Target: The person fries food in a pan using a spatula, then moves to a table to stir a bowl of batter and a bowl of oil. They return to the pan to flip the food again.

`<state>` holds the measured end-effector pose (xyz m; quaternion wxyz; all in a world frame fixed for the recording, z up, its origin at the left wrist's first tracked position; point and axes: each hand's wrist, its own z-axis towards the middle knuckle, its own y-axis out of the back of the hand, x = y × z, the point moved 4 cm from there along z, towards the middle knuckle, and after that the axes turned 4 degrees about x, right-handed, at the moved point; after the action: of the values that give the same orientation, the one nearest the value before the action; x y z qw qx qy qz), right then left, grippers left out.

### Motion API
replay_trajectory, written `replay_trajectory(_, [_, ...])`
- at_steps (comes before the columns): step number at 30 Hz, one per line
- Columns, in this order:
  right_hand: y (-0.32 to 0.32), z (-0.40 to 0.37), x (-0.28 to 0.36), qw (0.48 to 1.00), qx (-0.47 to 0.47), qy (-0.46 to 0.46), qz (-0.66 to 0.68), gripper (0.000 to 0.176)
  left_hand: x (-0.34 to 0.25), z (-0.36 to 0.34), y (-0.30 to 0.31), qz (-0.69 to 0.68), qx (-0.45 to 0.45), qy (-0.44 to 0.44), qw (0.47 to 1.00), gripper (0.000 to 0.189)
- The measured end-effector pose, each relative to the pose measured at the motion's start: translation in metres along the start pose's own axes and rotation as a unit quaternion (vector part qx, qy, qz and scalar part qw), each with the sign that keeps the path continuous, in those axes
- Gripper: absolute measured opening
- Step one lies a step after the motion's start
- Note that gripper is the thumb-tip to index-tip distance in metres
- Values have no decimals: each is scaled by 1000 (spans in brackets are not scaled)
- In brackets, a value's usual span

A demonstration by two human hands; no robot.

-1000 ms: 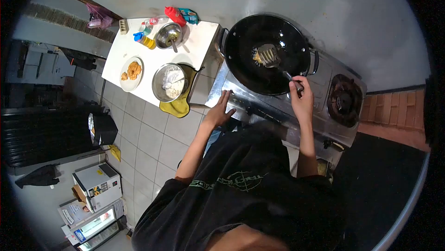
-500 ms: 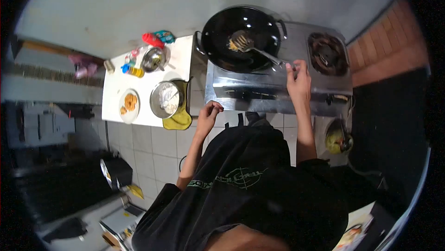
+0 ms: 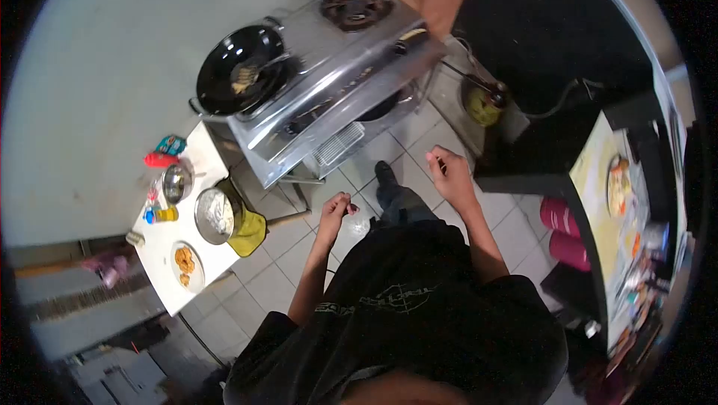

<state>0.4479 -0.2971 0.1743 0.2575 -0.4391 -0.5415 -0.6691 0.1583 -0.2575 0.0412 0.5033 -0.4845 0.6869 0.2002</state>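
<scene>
Hands empty, clear of the silver two-burner gas stove (image 3: 359,53)
Left hand (image 3: 336,207) and right hand (image 3: 450,169) hang loosely curled, gripping nothing; the slotted metal spatula (image 3: 258,70) rests in the round black wok (image 3: 224,61), cooking apparently unfinished.
</scene>
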Motion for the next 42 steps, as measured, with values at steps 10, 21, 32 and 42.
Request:
replay_trajectory(10, [161, -86, -70, 993, -119, -16, 5, 12, 11, 12, -170, 62, 136, -3, 989, 32])
replay_trajectory(21, [482, -155, -286, 970, -232, -17, -72, 22, 89, 58, -456, 19, 82, -25, 996, 24])
replay_trajectory(32, [805, -154, -590, 890, -263, -19, -373, 60, 100, 30, -608, 29, 4, -13, 999, 37])
replay_trajectory(42, [855, -106, -642, 794, -140, -275, -524, 58, 92, 13, -638, 90, -76, 19, 993, 39])
